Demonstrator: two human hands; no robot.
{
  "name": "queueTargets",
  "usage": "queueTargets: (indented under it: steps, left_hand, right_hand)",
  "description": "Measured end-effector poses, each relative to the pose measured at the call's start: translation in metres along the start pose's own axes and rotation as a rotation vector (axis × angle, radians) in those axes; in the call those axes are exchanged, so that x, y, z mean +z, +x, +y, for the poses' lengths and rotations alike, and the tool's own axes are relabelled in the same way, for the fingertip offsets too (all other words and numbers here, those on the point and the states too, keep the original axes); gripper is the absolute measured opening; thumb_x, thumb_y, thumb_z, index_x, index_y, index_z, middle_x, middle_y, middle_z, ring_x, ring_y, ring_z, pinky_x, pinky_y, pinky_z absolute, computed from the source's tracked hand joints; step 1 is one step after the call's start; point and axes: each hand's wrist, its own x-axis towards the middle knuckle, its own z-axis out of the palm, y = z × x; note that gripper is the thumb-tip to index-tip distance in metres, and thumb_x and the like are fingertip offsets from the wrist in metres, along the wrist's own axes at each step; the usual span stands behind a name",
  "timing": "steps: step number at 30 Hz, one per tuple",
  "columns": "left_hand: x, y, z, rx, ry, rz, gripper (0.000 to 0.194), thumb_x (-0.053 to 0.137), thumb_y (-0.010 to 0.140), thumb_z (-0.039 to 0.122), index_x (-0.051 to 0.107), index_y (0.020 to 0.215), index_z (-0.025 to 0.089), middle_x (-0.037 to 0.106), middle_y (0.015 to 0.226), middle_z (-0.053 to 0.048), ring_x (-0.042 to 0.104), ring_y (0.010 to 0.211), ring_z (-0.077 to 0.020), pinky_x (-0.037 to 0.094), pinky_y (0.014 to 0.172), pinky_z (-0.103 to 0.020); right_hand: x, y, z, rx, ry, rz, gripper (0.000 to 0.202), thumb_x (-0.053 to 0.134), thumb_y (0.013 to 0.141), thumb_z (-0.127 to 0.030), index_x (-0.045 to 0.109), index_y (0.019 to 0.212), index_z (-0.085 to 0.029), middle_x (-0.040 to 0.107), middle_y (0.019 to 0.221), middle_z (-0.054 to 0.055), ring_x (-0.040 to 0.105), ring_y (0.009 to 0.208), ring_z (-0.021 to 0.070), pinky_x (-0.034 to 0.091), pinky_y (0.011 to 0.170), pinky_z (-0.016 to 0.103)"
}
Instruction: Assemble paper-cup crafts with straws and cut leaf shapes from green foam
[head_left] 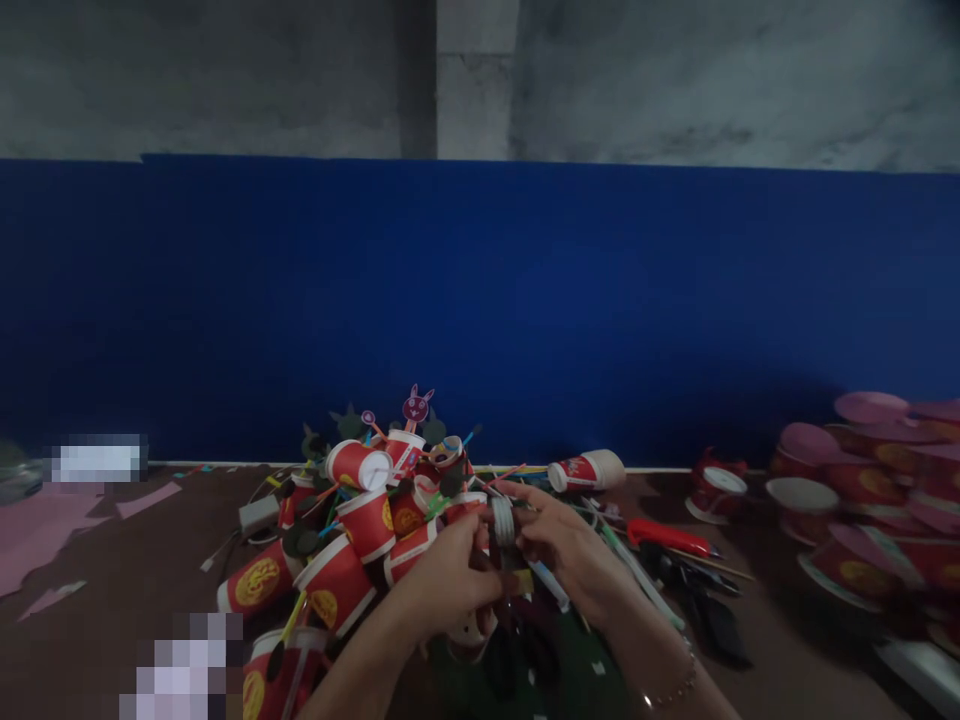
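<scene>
Both hands meet low in the middle of the head view. My left hand (459, 572) is closed, its thumb and fingers pinching near a small yellowish piece (517, 582). My right hand (561, 535) curls its fingers against a small whitish banded roll (503, 522), which sits between the two hands. Blur and the fingers hide how the roll and the piece are joined. Dark scissors (517, 655) lie beneath the hands on a green mat (574, 675). Red paper cups (367, 525) are heaped beside my left hand.
Stacked cups (589, 470) lie behind my right hand. A red tool (671, 537) and black tools (716, 625) are to the right. Cups with pink discs (874, 480) crowd the far right. Pink paper (45, 530) lies left, and a blue panel (480, 310) stands behind the table.
</scene>
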Motion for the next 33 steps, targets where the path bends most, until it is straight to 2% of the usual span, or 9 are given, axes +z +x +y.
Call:
queueTargets:
  steps: [3, 7, 10, 14, 17, 22, 26, 30, 33]
  left_hand:
    - [0.0, 0.004, -0.004, -0.015, 0.038, 0.034, 0.053, 0.071, 0.059, 0.038, 0.039, 0.097, 0.018, 0.054, 0.045, 0.006, 0.046, 0.033, -0.011, 0.031, 0.033, -0.02]
    - [-0.003, 0.01, -0.011, 0.04, 0.077, 0.063, 0.049, 0.069, 0.062, 0.038, 0.041, 0.096, 0.017, 0.057, 0.048, 0.004, 0.045, 0.034, -0.0102, 0.031, 0.034, -0.021]
    - [-0.006, 0.014, -0.015, 0.066, 0.084, 0.133, 0.037, 0.067, 0.061, 0.04, 0.046, 0.081, 0.017, 0.054, 0.044, 0.004, 0.041, 0.033, -0.0089, 0.029, 0.035, -0.021]
    - [-0.013, 0.016, -0.015, 0.124, 0.04, 0.156, 0.028, 0.064, 0.063, 0.04, 0.051, 0.062, 0.015, 0.053, 0.047, 0.002, 0.04, 0.038, -0.0062, 0.028, 0.039, -0.02]
    - [-0.019, 0.016, -0.012, 0.138, 0.017, 0.188, 0.027, 0.063, 0.065, 0.04, 0.054, 0.06, 0.014, 0.052, 0.047, 0.002, 0.038, 0.039, -0.0058, 0.025, 0.04, -0.02]
    - [-0.023, 0.015, -0.008, 0.148, -0.017, 0.26, 0.031, 0.059, 0.068, 0.044, 0.058, 0.072, 0.014, 0.049, 0.047, 0.005, 0.039, 0.038, -0.0066, 0.026, 0.04, -0.021]
    - [-0.021, 0.012, -0.006, 0.184, -0.079, 0.251, 0.033, 0.058, 0.07, 0.045, 0.059, 0.082, 0.014, 0.055, 0.054, 0.004, 0.038, 0.037, -0.0055, 0.025, 0.039, -0.02]
    - [-0.02, 0.009, -0.004, 0.158, -0.195, 0.232, 0.02, 0.059, 0.068, 0.033, 0.058, 0.075, 0.014, 0.054, 0.052, 0.004, 0.034, 0.038, -0.0039, 0.021, 0.041, -0.02]
    - [-0.02, 0.007, -0.002, 0.123, -0.242, 0.222, 0.018, 0.059, 0.068, 0.032, 0.055, 0.07, 0.014, 0.054, 0.05, 0.003, 0.034, 0.04, -0.0042, 0.021, 0.042, -0.02]
  right_hand:
    - [0.003, -0.004, -0.004, -0.047, 0.017, 0.016, 0.049, 0.046, 0.067, -0.011, 0.05, 0.116, -0.017, 0.067, 0.092, 0.004, 0.058, 0.072, 0.0139, 0.042, 0.063, 0.024]
    - [0.008, -0.01, -0.008, -0.066, 0.054, -0.074, 0.046, 0.049, 0.071, -0.014, 0.047, 0.117, -0.018, 0.067, 0.094, 0.006, 0.062, 0.081, 0.0177, 0.045, 0.072, 0.03]
    - [0.011, -0.014, -0.008, -0.11, 0.025, -0.114, 0.042, 0.052, 0.076, -0.019, 0.045, 0.117, -0.018, 0.067, 0.093, 0.006, 0.062, 0.085, 0.0195, 0.045, 0.078, 0.034]
    - [0.014, -0.018, -0.008, -0.153, -0.079, -0.149, 0.04, 0.056, 0.079, -0.027, 0.043, 0.116, -0.018, 0.067, 0.088, 0.005, 0.062, 0.083, 0.0188, 0.044, 0.079, 0.035]
    - [0.017, -0.021, -0.01, -0.169, -0.217, -0.154, 0.044, 0.058, 0.078, -0.029, 0.041, 0.118, -0.02, 0.067, 0.088, 0.004, 0.062, 0.083, 0.0186, 0.045, 0.078, 0.034]
    - [0.019, -0.021, -0.011, -0.173, -0.505, -0.016, 0.045, 0.057, 0.078, -0.03, 0.043, 0.12, -0.021, 0.065, 0.075, 0.0, 0.059, 0.068, 0.0158, 0.044, 0.06, 0.027]
    - [0.016, -0.017, -0.007, -0.167, -0.521, -0.004, 0.043, 0.051, 0.081, -0.034, 0.042, 0.121, -0.02, 0.064, 0.075, 0.001, 0.058, 0.066, 0.0156, 0.043, 0.058, 0.027]
    - [0.012, -0.015, -0.005, -0.185, -0.534, 0.001, 0.042, 0.051, 0.081, -0.032, 0.041, 0.12, -0.019, 0.062, 0.071, 0.0, 0.055, 0.06, 0.0131, 0.041, 0.055, 0.025]
    - [0.011, -0.015, -0.006, -0.17, -0.532, -0.004, 0.042, 0.052, 0.081, -0.032, 0.041, 0.12, -0.02, 0.062, 0.072, 0.0, 0.054, 0.06, 0.0129, 0.04, 0.056, 0.025]
